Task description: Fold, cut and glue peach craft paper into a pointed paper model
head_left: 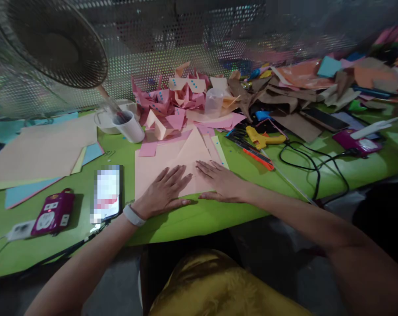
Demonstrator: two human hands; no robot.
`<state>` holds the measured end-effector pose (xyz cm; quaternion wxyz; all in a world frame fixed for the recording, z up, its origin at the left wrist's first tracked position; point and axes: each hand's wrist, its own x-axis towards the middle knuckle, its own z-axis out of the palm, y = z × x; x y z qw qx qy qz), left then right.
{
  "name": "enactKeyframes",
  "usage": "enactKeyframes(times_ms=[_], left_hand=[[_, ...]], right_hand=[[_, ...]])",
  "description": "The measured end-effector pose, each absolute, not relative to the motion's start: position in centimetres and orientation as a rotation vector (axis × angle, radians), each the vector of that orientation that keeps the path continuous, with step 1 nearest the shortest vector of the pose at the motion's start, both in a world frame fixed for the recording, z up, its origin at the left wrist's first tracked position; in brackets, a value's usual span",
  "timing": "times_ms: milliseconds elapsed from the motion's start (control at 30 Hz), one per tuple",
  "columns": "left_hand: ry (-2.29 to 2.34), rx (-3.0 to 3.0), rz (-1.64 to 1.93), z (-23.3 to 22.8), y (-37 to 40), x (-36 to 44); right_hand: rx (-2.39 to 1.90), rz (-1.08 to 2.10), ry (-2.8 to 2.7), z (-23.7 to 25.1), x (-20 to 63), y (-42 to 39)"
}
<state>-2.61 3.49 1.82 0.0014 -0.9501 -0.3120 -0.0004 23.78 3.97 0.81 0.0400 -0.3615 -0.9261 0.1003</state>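
Head view
Left hand (pixel 162 191): flat, fingers spread, gripping nothing, pressing near edge of peach sheet (pixel 172 169).
Right hand (pixel 220 181): flat too, palm down, empty, just beside the left, on same sheet.
Sheet: mid-table on green mat (pixel 238 210), one folded flap peaking toward far side, fold line running between the hands.
Left of sheet: phone (pixel 107 192), purple power strip (pixel 54 213).
Far: white cup (pixel 131 127), pile of pink folded pieces (pixel 172 105), fan (pixel 50 39) far left.
Right: yellow glue gun (pixel 263 138), black cable (pixel 312 164), red cutter (pixel 258 157).
Risk: likely a crooked crease if the sheet slides on the smooth mat under uneven pressure.
Risk: fan draught could lift loose flap; cutter lying close to right forearm.
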Motion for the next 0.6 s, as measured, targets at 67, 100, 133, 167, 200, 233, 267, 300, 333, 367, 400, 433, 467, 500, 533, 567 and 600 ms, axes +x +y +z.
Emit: enactKeyframes(times_ms=[67,100,133,167,200,233,267,300,333,367,400,433,467,500,533,567,600], left_hand=[[-0.969,-2.993,0.011,2.1,3.1,-3.3],[-0.969,-2.996,0.012,2.3,2.9,-3.8],[-0.974,-2.997,0.011,2.4,2.6,-4.4],[-0.985,-2.995,0.008,2.5,2.3,-5.0],[-1.000,-2.992,0.004,2.6,1.9,-5.6],[-1.016,-2.989,-0.003,2.6,1.6,-6.2],[-1.031,-2.987,-0.012,2.6,1.2,-6.8],[-1.047,-2.983,-0.025,2.5,0.8,-7.3],[-1.061,-2.978,-0.035,2.5,0.5,-7.8],[-1.072,-2.972,-0.044,2.4,0.2,-8.1],[-1.082,-2.965,-0.048,2.3,0.0,-8.4],[-1.088,-2.958,-0.051,2.3,-0.2,-8.5],[-1.089,-2.954,-0.050,2.3,-0.3,-8.6],[-1.089,-2.951,-0.049,2.3,-0.4,-8.5],[-1.090,-2.949,-0.044,2.3,-0.4,-8.5],[-1.090,-2.947,-0.043,2.4,-0.4,-8.4],[-1.090,-2.945,-0.041,2.4,-0.4,-8.4]], right_hand=[[-1.121,0.315,-2.831,0.9,24.5,3.8],[-1.129,0.310,-2.829,0.9,24.8,3.7],[-1.133,0.302,-2.826,0.9,25.1,3.7],[-1.134,0.295,-2.821,0.8,25.3,3.6],[-1.132,0.288,-2.817,0.7,25.6,3.5],[-1.131,0.284,-2.813,0.7,25.8,3.5],[-1.135,0.285,-2.812,0.7,26.0,3.5],[-1.143,0.291,-2.813,0.8,26.1,3.6],[-1.154,0.304,-2.816,1.1,26.2,3.7],[-1.161,0.322,-2.826,1.5,26.2,3.9],[-1.163,0.340,-2.836,2.2,26.0,4.2],[-1.163,0.355,-2.844,3.0,25.6,4.5],[-1.171,0.368,-2.845,3.9,25.0,4.9],[-1.193,0.371,-2.820,4.8,24.2,5.4],[-1.258,0.380,-2.771,5.7,23.1,5.9],[-1.375,0.422,-2.688,6.4,21.8,6.5],[-1.454,0.547,-2.629,6.8,20.5,7.1]])
